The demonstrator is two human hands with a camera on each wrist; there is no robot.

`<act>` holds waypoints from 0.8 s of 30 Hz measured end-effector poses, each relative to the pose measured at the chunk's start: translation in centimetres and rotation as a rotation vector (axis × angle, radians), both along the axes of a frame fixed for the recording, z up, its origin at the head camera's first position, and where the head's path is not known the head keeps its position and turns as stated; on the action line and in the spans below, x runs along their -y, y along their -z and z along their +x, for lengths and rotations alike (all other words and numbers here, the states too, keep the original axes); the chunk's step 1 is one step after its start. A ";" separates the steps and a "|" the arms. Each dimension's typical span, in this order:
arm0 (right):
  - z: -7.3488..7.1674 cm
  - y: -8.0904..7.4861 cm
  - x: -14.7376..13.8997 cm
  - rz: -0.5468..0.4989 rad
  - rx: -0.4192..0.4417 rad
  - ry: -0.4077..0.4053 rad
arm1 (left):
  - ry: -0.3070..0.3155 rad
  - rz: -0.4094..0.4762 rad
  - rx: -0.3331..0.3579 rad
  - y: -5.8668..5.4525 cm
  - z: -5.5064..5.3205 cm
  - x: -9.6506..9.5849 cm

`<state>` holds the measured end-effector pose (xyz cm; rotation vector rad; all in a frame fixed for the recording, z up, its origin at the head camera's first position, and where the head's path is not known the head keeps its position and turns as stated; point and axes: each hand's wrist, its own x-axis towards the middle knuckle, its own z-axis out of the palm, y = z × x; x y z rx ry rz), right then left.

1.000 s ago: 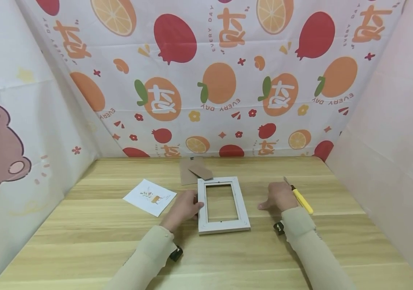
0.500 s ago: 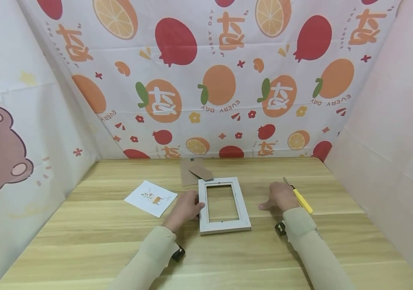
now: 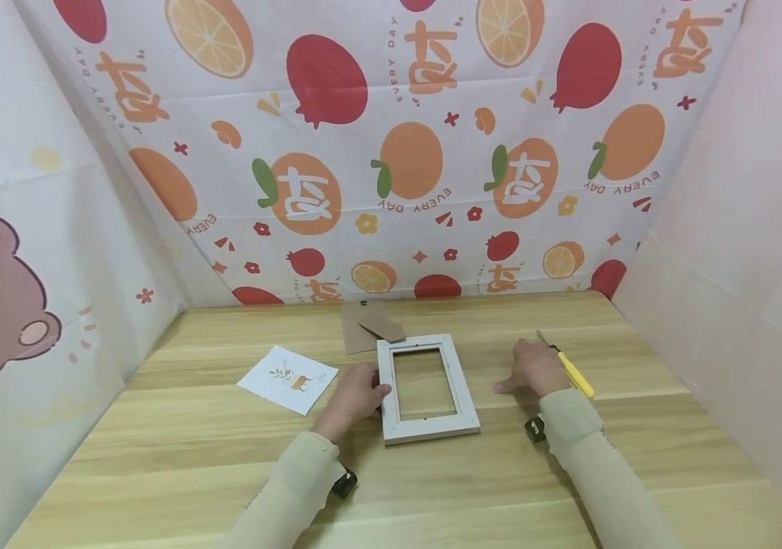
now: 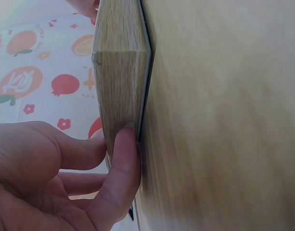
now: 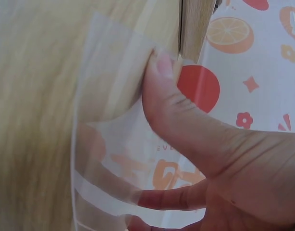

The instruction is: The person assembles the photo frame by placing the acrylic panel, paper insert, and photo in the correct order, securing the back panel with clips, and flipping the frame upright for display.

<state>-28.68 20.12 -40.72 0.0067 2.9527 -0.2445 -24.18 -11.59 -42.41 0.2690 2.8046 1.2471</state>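
In the head view, a pale picture frame (image 3: 465,396) with an open middle lies on the table. My left hand (image 3: 358,393) grips its left side; the left wrist view shows thumb and fingers pinching the frame's wood-grain edge (image 4: 119,79). Right of the frame, my right hand (image 3: 536,367) rests low over the tabletop. In the right wrist view, its thumb (image 5: 162,91) and fingertips touch a clear sheet (image 5: 106,72), and the fingers are mirrored in it. A yellow-handled screwdriver (image 3: 577,375) lies just beyond this hand, its metal tip pointing away.
A white card (image 3: 288,380) with a deer picture lies left of the frame. Behind the frame is a brown backing board (image 3: 356,335) with a smaller brown piece (image 3: 382,329) on top. Printed cloth (image 3: 404,252) hangs behind the wooden table (image 3: 178,457).
The view has tilted and shifted a little. Both hands, the frame and the screwdriver keep nearly the same places relative to each other.
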 end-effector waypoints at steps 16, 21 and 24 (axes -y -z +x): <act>0.0 0.0 -1.3 -0.032 -0.013 -0.003 | -0.018 0.034 0.036 0.3 0.6 -0.1; 0.0 -0.5 -1.6 -0.057 -0.023 0.009 | -0.022 0.021 0.029 0.0 0.5 0.0; 0.0 -0.8 -1.8 -0.061 -0.025 0.012 | -0.020 -0.001 0.023 0.1 0.3 0.0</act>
